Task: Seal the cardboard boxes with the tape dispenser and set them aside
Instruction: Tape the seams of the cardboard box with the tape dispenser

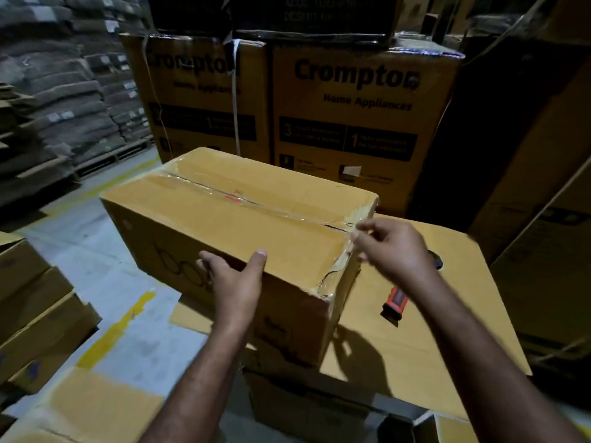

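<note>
So the cardboard box (224, 219) is sitting on a big flat sheet of cardboard (447, 330) that's my worktop here. Its long axis runs diagonally, from the far left over to the near right, and the flaps face up. The clear tape (256, 199) follows that same line down the middle seam, and there's more of it, pretty wrinkled, wrapped over the right-hand end.

My left hand (233, 282) is on the near long edge, about halfway along. The thumb (259, 260) lies flat on the top panel and the fingers (204, 262) are spread straight against the front face, so it's bracing the box, not gripping it.

My right hand (396, 251) is at the right end, fingertips right at the top edge where the seam tape meets the crumpled end tape. It's blurry there, so I honestly can't tell if those fingers are pinching the tape or just pressing on it.

The tape dispenser (396, 300) is lying on the worktop just right of the box, near its right end. My right forearm crosses over it, so only the red and black handle shows clearly. Neither hand is touching it.

Behind the box are tall Crompton cartons (361, 107). Off to the left there are stacked sacks (64, 91) on pallets, a grey floor (96, 251) with a yellow line, and more boxes (35, 314).
</note>
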Available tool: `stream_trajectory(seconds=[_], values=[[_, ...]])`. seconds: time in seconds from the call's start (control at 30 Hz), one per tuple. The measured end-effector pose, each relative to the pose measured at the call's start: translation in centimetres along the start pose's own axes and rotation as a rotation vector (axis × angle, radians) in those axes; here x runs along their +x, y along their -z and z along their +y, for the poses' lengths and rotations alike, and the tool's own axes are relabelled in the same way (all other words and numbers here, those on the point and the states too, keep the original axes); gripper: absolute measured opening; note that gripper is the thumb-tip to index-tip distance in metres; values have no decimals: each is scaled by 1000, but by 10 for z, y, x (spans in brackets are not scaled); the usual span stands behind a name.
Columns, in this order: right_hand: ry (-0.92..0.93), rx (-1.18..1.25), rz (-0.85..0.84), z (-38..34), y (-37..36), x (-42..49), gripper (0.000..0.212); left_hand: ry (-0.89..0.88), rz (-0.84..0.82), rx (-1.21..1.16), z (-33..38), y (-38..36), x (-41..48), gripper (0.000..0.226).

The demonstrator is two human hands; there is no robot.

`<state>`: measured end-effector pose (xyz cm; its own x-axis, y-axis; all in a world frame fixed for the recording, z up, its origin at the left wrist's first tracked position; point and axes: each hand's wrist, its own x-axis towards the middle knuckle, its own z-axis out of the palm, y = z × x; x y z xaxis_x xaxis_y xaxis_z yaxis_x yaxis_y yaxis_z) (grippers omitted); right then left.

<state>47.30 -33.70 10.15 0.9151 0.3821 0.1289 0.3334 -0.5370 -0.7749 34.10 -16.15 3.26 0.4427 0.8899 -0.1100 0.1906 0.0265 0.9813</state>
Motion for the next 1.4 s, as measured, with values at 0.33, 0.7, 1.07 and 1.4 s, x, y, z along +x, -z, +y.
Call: stream_trajectory(seconds=[0.33, 0.7, 1.07, 1.4], values=[[-168, 228, -247, 41, -10, 133, 90, 61, -16, -130, 8, -36, -50, 111], [-42, 352, -175, 13, -2, 86, 76, -42, 62, -218, 23, 19, -18, 119], [-32, 358, 153, -22, 107, 23, 77, -329, -369, -330, 105, 27, -18, 114], [-232, 197, 595, -6, 216, -102, 62, -385, -904, -446, 126, -61, -62, 111]])
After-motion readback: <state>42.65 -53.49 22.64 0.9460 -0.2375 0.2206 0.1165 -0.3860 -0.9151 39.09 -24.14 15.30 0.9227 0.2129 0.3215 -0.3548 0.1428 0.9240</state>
